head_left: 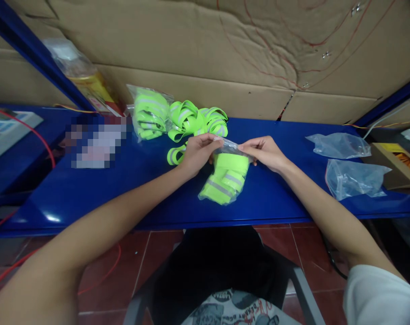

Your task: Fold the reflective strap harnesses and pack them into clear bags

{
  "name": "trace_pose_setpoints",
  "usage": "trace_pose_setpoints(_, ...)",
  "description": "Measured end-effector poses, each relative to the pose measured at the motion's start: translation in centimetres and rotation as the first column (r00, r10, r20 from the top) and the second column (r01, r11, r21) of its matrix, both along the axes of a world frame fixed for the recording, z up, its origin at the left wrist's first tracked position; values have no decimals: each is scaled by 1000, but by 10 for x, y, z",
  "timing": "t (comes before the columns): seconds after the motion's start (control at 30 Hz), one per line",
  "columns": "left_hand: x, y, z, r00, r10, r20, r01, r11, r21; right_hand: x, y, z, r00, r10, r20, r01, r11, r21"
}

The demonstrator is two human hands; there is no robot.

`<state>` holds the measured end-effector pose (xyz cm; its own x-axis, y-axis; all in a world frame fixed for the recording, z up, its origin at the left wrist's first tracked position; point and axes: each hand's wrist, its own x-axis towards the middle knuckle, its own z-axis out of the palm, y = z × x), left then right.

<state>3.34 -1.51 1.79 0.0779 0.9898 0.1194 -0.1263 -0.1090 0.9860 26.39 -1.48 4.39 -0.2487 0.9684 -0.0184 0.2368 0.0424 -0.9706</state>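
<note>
A clear plastic bag (pixel 230 145) with folded neon-yellow reflective straps (pixel 225 180) inside lies at the middle of the blue table, near its front edge. My left hand (pixel 201 151) pinches the left end of the bag's top edge. On the other side, my right hand (pixel 264 152) grips the right end between thumb and fingers. Just behind my left hand are loose coils of the same neon strap (pixel 186 115). Farther left stands another clear bag (pixel 150 113) packed with such straps.
Two flat plastic bags (pixel 355 178) lie at the right of the blue table (pixel 269 198), beside a cardboard box (pixel 401 164). A large bottle (pixel 86 76) stands at the back left, against a cardboard wall (pixel 157 40). Red cables hang at far left.
</note>
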Motion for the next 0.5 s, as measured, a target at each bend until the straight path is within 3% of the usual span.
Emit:
trace_pose_setpoints(0.1,-3,2,5,1000,14,20,-13,998,-53,4,2,4,999,40,-7,-40,999,-16)
trace_pose_setpoints(0.23,-6,1,7,994,-89,-67,81,990,-118,1,0,5,994,102,-35,-101,994,35)
trace_pose_setpoints(0.33,-7,1,1,978,-129,-163,120,991,-64,-2,-2,3,992,121,-34,-119,992,42)
trace_pose_setpoints(0.5,-7,2,-5,973,-84,-215,85,996,-2,-4,-2,1,994,112,-19,-111,993,47)
